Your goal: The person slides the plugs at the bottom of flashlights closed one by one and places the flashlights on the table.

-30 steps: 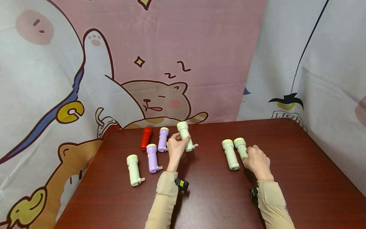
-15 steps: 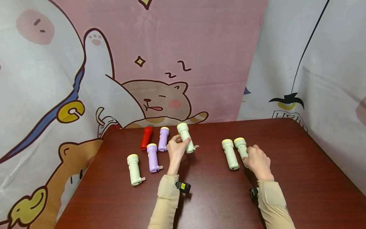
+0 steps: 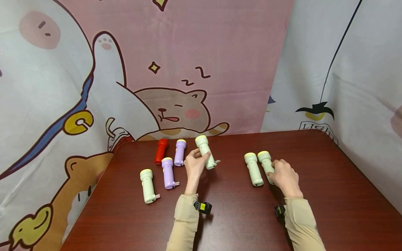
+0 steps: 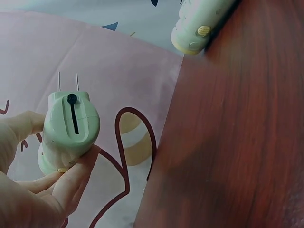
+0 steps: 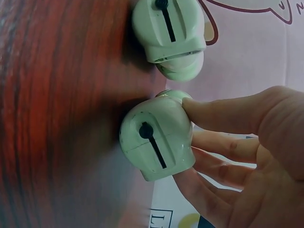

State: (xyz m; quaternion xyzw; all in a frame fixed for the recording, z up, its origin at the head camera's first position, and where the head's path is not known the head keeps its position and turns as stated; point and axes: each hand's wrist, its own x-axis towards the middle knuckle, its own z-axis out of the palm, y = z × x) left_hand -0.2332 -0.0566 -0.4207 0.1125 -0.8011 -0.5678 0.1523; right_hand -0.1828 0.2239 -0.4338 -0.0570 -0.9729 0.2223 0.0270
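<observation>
My left hand point(image 3: 194, 169) holds a pale green flashlight point(image 3: 206, 153) between thumb and fingers, over the table's far middle. Two metal plug prongs point(image 4: 68, 81) stick out of its tail end, beside a black slider point(image 4: 71, 99) in a slot. The flashlight seems raised, with its yellow-rimmed head pointing away. On the right, my right hand point(image 3: 285, 177) grips another pale green flashlight point(image 3: 265, 161) by its lower body; the thumb and fingers lie on opposite sides. No prongs show on that one in the right wrist view. Close to its left lies a similar green flashlight point(image 3: 253, 170).
Left of my left hand lie a red flashlight point(image 3: 161, 151), two purple flashlights point(image 3: 168, 174) and a green flashlight point(image 3: 147, 186) with its plug out. All rest on a dark reddish-brown table point(image 3: 232, 216). A printed cloth point(image 3: 238, 69) hangs behind the far edge.
My left hand and its flashlight have drifted slightly toward me and to the right. The right hand stays nearly still on its flashlight.
</observation>
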